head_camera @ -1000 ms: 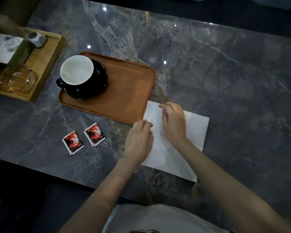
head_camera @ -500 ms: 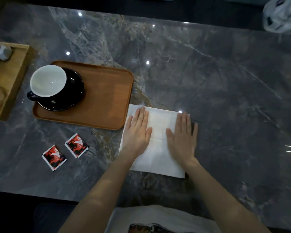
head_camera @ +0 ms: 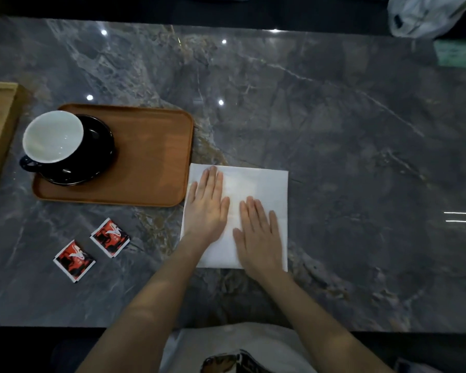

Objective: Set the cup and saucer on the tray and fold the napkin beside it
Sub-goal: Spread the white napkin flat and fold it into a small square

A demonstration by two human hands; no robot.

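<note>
Cup [head_camera: 53, 135] and saucer [head_camera: 92, 154] on tray [head_camera: 151, 157]: done; napkin [head_camera: 256, 184] just right of it, folded, our left hand [head_camera: 206, 211] and right hand [head_camera: 256, 232] flat, pressing the crease.

The table [head_camera: 334, 130] looks like polished grey marble, super glossy, ceiling lights bouncing right off it. The tray [head_camera: 151, 157] is brown wood with a smooth matt finish. The cup [head_camera: 53, 138] and saucer [head_camera: 97, 146] look like glazed ceramic, shiny black outside, the cup white inside. The napkin [head_camera: 264, 184] is plain white paper, matt. Two sachets [head_camera: 109, 236] look like printed paper or foil, can't tell which.
</note>
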